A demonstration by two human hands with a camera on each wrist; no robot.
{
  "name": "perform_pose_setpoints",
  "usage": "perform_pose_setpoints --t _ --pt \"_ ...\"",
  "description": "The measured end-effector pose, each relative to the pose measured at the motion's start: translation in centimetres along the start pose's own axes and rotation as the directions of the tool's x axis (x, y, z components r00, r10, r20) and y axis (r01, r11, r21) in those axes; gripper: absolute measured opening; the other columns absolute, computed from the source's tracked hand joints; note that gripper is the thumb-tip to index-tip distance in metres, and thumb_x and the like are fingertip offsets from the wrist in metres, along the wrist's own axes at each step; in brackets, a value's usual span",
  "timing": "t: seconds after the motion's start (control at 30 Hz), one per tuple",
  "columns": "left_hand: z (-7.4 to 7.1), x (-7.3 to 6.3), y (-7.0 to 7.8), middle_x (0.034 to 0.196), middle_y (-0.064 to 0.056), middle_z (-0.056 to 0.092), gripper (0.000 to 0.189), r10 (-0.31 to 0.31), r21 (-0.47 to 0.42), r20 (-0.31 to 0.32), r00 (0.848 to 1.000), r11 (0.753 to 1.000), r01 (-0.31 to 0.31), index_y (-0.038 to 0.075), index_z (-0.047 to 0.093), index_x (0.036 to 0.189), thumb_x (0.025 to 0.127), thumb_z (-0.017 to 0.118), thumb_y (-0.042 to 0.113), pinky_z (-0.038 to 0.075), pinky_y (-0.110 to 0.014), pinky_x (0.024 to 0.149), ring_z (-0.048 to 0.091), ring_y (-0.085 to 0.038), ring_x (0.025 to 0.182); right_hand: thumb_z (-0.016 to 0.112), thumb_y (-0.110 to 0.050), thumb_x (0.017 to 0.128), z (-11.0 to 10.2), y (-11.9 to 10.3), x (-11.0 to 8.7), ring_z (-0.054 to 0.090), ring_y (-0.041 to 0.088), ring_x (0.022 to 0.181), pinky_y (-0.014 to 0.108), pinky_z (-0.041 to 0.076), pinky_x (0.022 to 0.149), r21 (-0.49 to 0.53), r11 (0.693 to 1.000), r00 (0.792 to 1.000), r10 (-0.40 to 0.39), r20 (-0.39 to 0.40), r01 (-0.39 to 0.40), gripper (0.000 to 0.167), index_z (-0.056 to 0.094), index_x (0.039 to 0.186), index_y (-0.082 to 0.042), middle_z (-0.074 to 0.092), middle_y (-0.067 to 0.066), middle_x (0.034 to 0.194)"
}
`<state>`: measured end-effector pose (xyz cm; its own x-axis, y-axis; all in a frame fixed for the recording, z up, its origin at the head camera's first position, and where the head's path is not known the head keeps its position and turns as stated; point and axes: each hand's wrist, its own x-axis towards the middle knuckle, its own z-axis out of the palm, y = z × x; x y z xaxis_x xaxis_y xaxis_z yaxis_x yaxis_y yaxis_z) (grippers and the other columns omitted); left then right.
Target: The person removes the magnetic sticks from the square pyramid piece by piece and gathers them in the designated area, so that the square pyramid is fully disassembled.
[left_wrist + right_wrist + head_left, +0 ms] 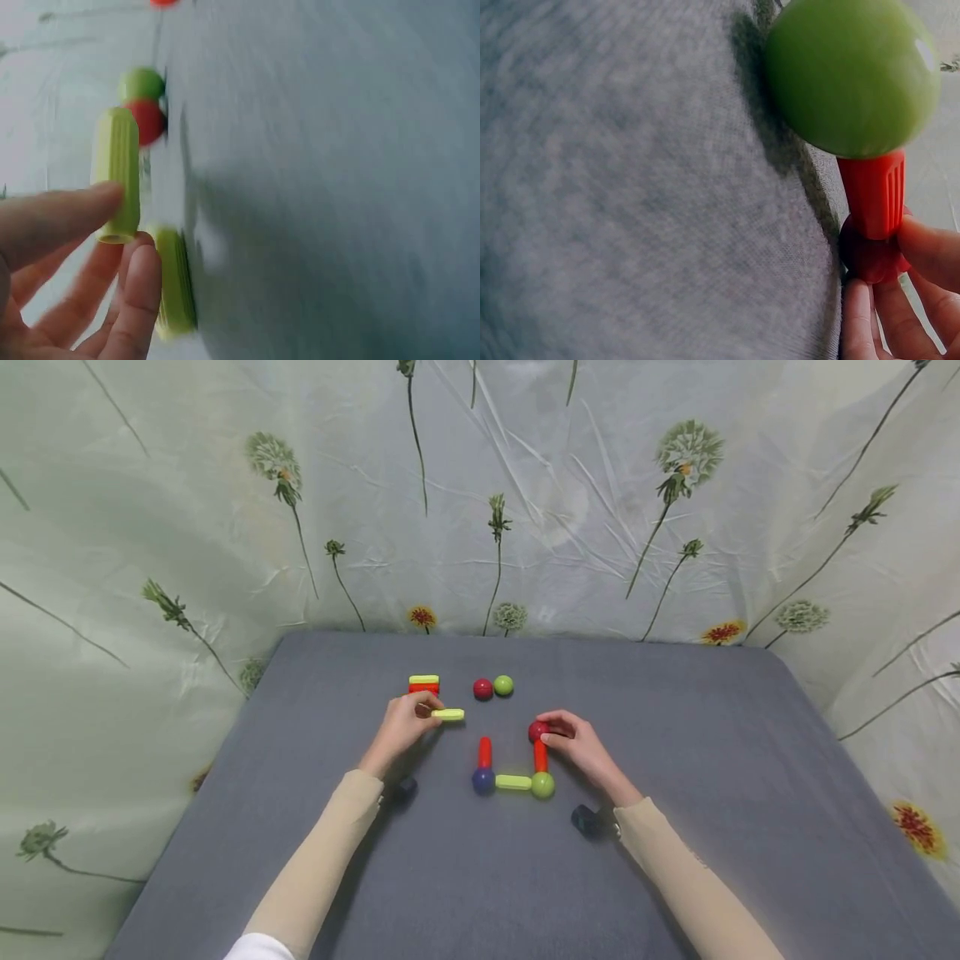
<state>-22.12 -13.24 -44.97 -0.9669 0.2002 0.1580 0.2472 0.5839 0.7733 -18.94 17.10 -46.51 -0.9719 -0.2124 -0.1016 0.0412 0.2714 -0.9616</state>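
Observation:
My left hand (405, 724) pinches a yellow-green rod (450, 715) near one end, raised off the table in the left wrist view. My right hand (583, 750) grips a red ball (536, 729) at the far end of a red rod (541, 757). That rod's near end joins a green ball (853, 75). From the green ball, another yellow-green rod (513, 782) runs left to a dark blue ball (483, 780). A second red rod (485, 752) points away from the blue ball, making a U shape with its far end bare.
Behind the U shape, a loose red ball (483, 689) and a green ball (503, 685) sit side by side. Beyond my left hand lie a yellow-green rod (424, 679) and a red rod (422, 688). A flowered curtain (555, 510) hangs behind the grey table (675, 710).

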Motion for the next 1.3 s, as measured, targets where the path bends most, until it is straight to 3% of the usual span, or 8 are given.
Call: perform_pose_setpoints --t 0.43,0.57,0.67,0.73,0.83,0.9,0.97,1.3 --pt "-2.6 -0.3 -2.5 0.087 -0.015 0.063 0.016 -0.109 0.12 -0.069 0.992 0.986 0.117 -0.002 0.063 0.087 0.075 0.073 -0.007 0.051 -0.043 0.076 0.062 -0.031 0.083 0.062 -0.005 0.091 0.2 0.0 -0.1 0.054 0.028 0.112 0.037 0.046 0.094 -0.004 1.0 1.0 0.015 -0.003 -0.015 0.034 0.057 0.124 -0.001 0.058 0.017 0.122" --pt "-2.5 -0.3 -2.1 0.087 -0.015 0.057 0.02 -0.051 0.134 -0.079 0.996 0.989 0.062 0.0 0.06 0.089 0.075 0.073 -0.005 0.048 -0.042 0.073 0.058 -0.03 0.081 0.062 -0.004 0.091 0.2 0.0 -0.1 0.054 0.029 0.113 0.038 0.045 0.094 -0.003 1.0 1.0 0.006 -0.001 -0.006 0.034 0.057 0.124 0.0 0.058 0.018 0.122" --pt "-1.7 -0.4 -1.0 0.096 -0.017 0.057 0.022 0.039 0.071 0.035 0.999 0.997 -0.042 0.0 0.06 0.102 0.081 0.068 -0.004 0.048 -0.041 0.072 0.058 -0.027 0.08 0.062 -0.004 0.091 0.2 -0.1 -0.1 0.054 0.029 0.112 0.037 0.046 0.093 -0.004 1.0 1.0 0.005 -0.004 -0.005 0.034 0.057 0.124 0.0 0.058 0.018 0.121" --pt "-0.8 -0.6 0.0 0.107 -0.02 0.058 0.029 0.098 -0.031 0.215 0.972 0.995 -0.094 0.001 0.058 0.117 0.088 0.059 -0.003 0.05 -0.039 0.072 0.059 -0.025 0.079 0.062 -0.004 0.091 0.1 -0.1 0.0 0.054 0.029 0.11 0.037 0.046 0.092 -0.005 1.0 1.0 0.011 -0.011 -0.011 0.033 0.058 0.124 0.0 0.059 0.017 0.12" --pt "0.7 -0.8 1.7 0.125 -0.02 0.055 0.041 0.124 -0.172 0.494 0.861 0.984 -0.043 0.003 0.048 0.136 0.096 0.047 -0.001 0.051 -0.036 0.074 0.061 -0.023 0.082 0.063 -0.005 0.091 0.1 -0.2 0.0 0.055 0.028 0.109 0.036 0.046 0.092 -0.009 1.0 1.0 0.013 -0.015 -0.013 0.033 0.058 0.123 0.0 0.059 0.017 0.119" --pt "1.6 -0.9 2.5 0.131 -0.018 0.052 0.043 0.124 -0.205 0.59 0.797 0.979 -0.001 0.003 0.045 0.139 0.097 0.044 -0.001 0.051 -0.034 0.076 0.059 -0.021 0.088 0.063 -0.005 0.091 0.1 -0.1 0.0 0.055 0.028 0.11 0.036 0.046 0.092 -0.004 1.0 1.0 0.014 -0.013 -0.014 0.033 0.058 0.124 -0.001 0.059 0.017 0.12" --pt "2.3 -0.9 2.9 0.13 -0.014 0.053 0.041 0.114 -0.202 0.615 0.78 0.979 0.016 0.004 0.049 0.136 0.096 0.045 -0.001 0.051 -0.032 0.078 0.058 -0.019 0.092 0.063 -0.005 0.091 0.1 -0.1 0.0 0.054 0.028 0.111 0.037 0.046 0.093 0.0 1.0 1.0 0.006 -0.006 -0.006 0.034 0.057 0.124 0.0 0.059 0.017 0.121" --pt "3.3 -0.3 3.2 0.094 -0.004 0.061 0.019 0.158 -0.156 0.465 0.871 0.983 -0.095 0.005 0.065 0.099 0.083 0.067 -0.006 0.047 -0.028 0.072 0.054 -0.016 0.08 0.062 -0.004 0.091 0.1 -0.1 -0.1 0.055 0.027 0.109 0.039 0.045 0.095 -0.015 1.0 1.0 0.018 -0.022 -0.018 0.033 0.058 0.124 0.0 0.059 0.017 0.119"
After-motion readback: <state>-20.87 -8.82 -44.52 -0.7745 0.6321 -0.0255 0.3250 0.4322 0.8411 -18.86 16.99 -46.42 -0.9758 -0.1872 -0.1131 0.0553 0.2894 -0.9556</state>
